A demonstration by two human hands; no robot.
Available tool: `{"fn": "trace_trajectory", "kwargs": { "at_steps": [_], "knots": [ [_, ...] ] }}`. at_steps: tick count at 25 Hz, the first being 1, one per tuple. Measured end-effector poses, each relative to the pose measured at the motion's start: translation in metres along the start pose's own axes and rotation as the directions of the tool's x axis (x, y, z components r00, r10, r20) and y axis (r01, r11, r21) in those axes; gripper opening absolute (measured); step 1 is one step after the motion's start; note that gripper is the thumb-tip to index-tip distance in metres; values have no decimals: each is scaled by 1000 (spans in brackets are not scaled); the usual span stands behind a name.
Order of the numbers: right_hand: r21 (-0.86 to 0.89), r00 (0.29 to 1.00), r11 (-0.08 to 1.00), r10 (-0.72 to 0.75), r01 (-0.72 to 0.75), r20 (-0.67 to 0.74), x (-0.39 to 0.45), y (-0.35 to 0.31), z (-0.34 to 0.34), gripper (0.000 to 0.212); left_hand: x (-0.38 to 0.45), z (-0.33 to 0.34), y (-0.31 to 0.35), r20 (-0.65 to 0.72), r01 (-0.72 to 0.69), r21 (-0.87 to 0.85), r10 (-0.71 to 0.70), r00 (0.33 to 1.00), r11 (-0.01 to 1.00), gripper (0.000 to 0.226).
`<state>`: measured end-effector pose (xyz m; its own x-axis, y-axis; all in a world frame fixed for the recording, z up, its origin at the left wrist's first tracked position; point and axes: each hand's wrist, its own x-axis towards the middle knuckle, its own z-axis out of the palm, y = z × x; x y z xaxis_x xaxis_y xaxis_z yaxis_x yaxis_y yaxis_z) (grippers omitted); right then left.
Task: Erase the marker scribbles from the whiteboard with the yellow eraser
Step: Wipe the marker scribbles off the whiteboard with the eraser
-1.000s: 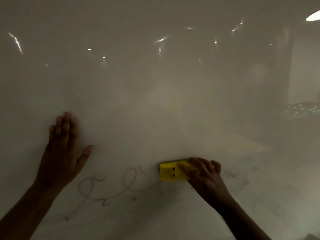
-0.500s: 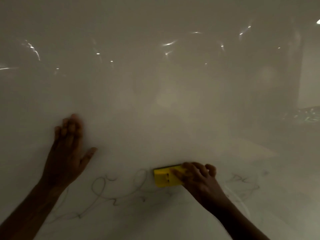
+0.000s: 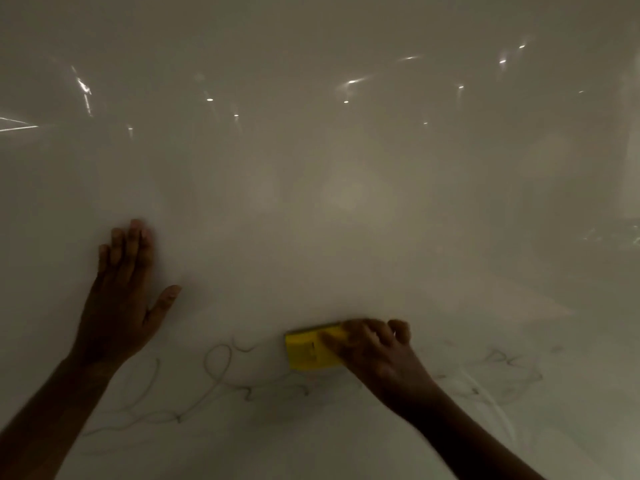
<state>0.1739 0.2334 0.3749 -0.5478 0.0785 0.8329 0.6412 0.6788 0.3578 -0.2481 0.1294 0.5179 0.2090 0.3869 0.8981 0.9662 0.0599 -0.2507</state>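
Head view, looking forward and down at a dim, glossy whiteboard that fills the whole picture. Small bright dots and streaks of reflected light are scattered across its upper part, from about ten o'clock to two o'clock.

My left hand lies flat against the board at about eight o'clock from the centre. Its four fingers are straight and pressed together, pointing up toward twelve o'clock, and the thumb sticks out to the side toward two o'clock. It holds nothing. My bare forearm runs down to the lower left corner.

My right hand is at about five o'clock from the centre. Its fingers are curled over the yellow eraser and grip its right end, pressing it against the board. The left half of the eraser shows clear of my hand, toward nine o'clock from my knuckles. My right forearm leaves the picture at the bottom right.

Thin grey marker scribbles loop across the board between my two hands, just below and to the left of the eraser, trailing down toward seven o'clock. More faint scribbles lie at three o'clock from my right hand, partly smeared and hard to make out in the low light.
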Motion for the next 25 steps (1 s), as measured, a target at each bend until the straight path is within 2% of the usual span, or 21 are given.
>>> {"fn": "trace_trajectory", "kwargs": {
  "at_steps": [1, 3, 6, 8, 10, 13, 15, 17, 21, 23, 25],
  "knots": [
    [5, 999, 1000, -24, 24, 47, -19, -2, 2, 60, -6, -1, -10, 5, 12, 14, -12, 1000, 1000, 88],
    [5, 998, 1000, 19, -19, 56, -39, 10, -8, 63, -24, -2, -26, -1, 100, 11, -100, 995, 995, 88],
    [-28, 977, 978, 205, -207, -58, -6, 32, -31, 63, -41, 1, -32, -12, 181, -21, -181, 983, 983, 88],
    [-3, 955, 964, 262, -265, -139, 36, 33, -33, 58, -41, 3, -29, -21, 180, -19, -181, 983, 983, 88],
    [9, 969, 978, 206, -207, -134, 62, 6, -20, 57, -41, 3, -30, -15, 159, -20, -159, 987, 987, 88],
    [28, 1000, 999, 19, -19, -16, 33, -39, 8, 53, -46, 0, -42, 14, 131, -12, -131, 991, 991, 91],
    [90, 1000, 996, 12, -14, 26, 7, -34, 8, 54, -49, 0, -47, 23, 112, -3, -112, 993, 994, 93],
    [60, 997, 995, 81, -80, -16, 6, -19, -4, 56, -50, 2, -47, 25, 105, 7, -105, 994, 994, 94],
    [59, 969, 978, 206, -200, -133, 71, -20, -8, 60, -52, 5, -49, 22, 117, 21, -118, 993, 993, 94],
    [74, 978, 986, 161, -153, -130, 99, -54, 5, 61, -52, 5, -52, 24, 109, 2, -109, 994, 994, 93],
    [55, 996, 998, 42, -38, -82, 94, -90, 21, 54, -53, 2, -61, 34, 61, 7, -61, 998, 998, 92]
  ]
}}
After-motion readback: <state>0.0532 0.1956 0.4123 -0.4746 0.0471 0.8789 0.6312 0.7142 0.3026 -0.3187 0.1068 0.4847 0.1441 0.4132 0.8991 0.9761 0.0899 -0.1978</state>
